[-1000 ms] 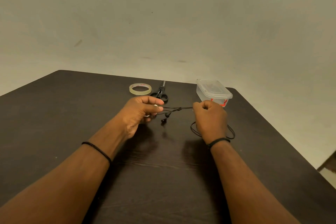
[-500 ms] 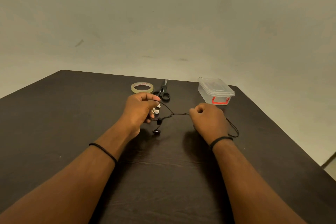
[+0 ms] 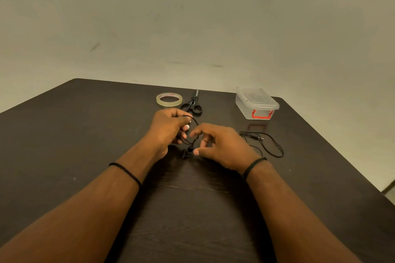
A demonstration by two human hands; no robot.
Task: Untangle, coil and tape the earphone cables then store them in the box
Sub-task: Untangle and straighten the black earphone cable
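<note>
From where I watch, the left hand [image 3: 168, 128] has its grip closed around a bundle of the thin black earphone cable [image 3: 193, 134], white ear tips showing at its fingers, just above the centre of the frame. The right hand [image 3: 222, 147] sits just beside it with its grip loose and half open, thumb and forefinger near the black earbuds [image 3: 187, 152] resting on the dark wooden desk [image 3: 64, 145]; I cannot tell whether it touches the cable. The rest of the cable trails in slack loops at centre right [image 3: 265, 143], plug end among them. My worry is that pulling a strand through the knot without finding the free end would tighten the tangle rather than open it. The loose loops could also drag and catch on each other. The clear plastic box with the red latch [image 3: 256, 102] at upper right has its lid on, so storing needs a free hand; the roll of clear tape [image 3: 169, 99] and black-handled scissors [image 3: 193, 105] lie untouched beyond the hands.
</note>
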